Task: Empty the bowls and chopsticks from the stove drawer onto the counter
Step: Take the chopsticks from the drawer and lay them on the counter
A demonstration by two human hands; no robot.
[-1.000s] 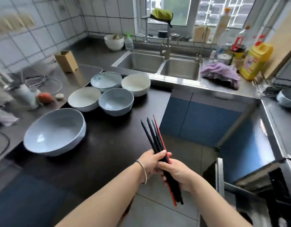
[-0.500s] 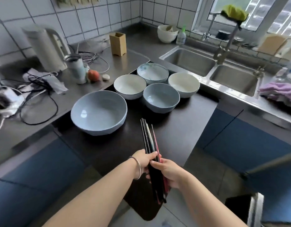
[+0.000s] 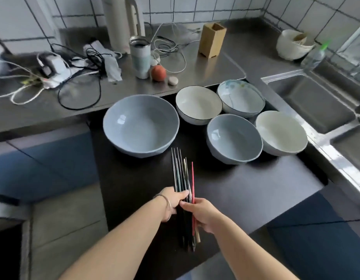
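Note:
A bundle of dark chopsticks with one red stick lies low over the black counter, tips pointing at the bowls. My left hand grips the bundle from the left and my right hand holds it from the right. Beyond the tips stand a large blue bowl, a smaller blue bowl, a cream bowl with a dark rim, a patterned bowl and a plain white bowl. The stove drawer is out of view.
A steel counter behind holds a tumbler, a kettle, a tangle of cables, a peach and a wooden holder. A sink lies at the right.
The view has swung left from the sink and drawer to the counter. Both hands carried the chopsticks forward and down toward the black surface, near the large blue bowl.

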